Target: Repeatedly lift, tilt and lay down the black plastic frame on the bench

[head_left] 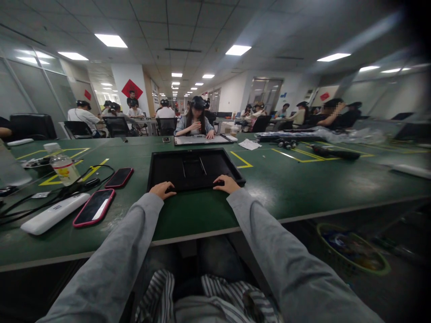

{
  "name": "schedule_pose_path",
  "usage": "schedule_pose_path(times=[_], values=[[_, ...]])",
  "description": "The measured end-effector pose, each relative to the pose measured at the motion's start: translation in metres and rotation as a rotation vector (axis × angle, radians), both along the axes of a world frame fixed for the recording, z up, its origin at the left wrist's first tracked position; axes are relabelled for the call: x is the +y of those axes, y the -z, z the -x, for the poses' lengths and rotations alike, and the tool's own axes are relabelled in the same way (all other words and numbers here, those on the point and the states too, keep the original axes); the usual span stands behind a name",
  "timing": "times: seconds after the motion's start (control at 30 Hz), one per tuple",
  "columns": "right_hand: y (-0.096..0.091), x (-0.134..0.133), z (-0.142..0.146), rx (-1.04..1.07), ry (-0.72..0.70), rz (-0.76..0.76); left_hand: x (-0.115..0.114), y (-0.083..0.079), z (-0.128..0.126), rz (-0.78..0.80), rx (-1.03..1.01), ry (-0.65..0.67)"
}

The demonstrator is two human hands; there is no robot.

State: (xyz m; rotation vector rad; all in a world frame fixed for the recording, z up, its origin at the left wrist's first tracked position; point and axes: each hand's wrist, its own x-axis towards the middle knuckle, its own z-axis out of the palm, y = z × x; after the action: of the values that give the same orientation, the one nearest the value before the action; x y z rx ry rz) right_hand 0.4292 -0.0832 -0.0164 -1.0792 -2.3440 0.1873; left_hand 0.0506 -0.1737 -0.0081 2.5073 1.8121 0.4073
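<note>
A flat black rectangular panel (195, 168), like an upturned laptop or tray, lies on the green table (303, 188) straight ahead of me. My left hand (163, 189) rests on its near left edge with fingers curled over the rim. My right hand (226, 183) rests on the near right edge the same way. Both arms wear grey sleeves. Whether the fingers grip the edge or only lie on it is unclear.
Two phones in red cases (94, 207) (119, 177), a white power bank (54, 214), black cables and a plastic bottle (63, 166) lie at left. A person (195, 123) sits opposite at another flat panel. A green basket (352, 249) stands on the floor at right.
</note>
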Motion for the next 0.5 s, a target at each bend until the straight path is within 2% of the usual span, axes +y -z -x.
schedule_pose_path(times=[0.13, 0.3, 0.4, 0.5], values=[[-0.002, 0.006, 0.007, -0.102, 0.032, -0.044, 0.015, -0.006, 0.0, 0.005, 0.086, -0.005], [-0.012, 0.03, 0.043, -0.249, 0.121, -0.129, 0.054, -0.014, 0.008, -0.008, 0.168, -0.114], [-0.015, 0.049, 0.066, -0.296, 0.189, -0.133, 0.073, -0.013, 0.017, -0.056, 0.179, -0.18], [-0.014, 0.059, 0.076, -0.294, 0.188, -0.149, 0.078, -0.008, 0.022, -0.093, 0.197, -0.228]])
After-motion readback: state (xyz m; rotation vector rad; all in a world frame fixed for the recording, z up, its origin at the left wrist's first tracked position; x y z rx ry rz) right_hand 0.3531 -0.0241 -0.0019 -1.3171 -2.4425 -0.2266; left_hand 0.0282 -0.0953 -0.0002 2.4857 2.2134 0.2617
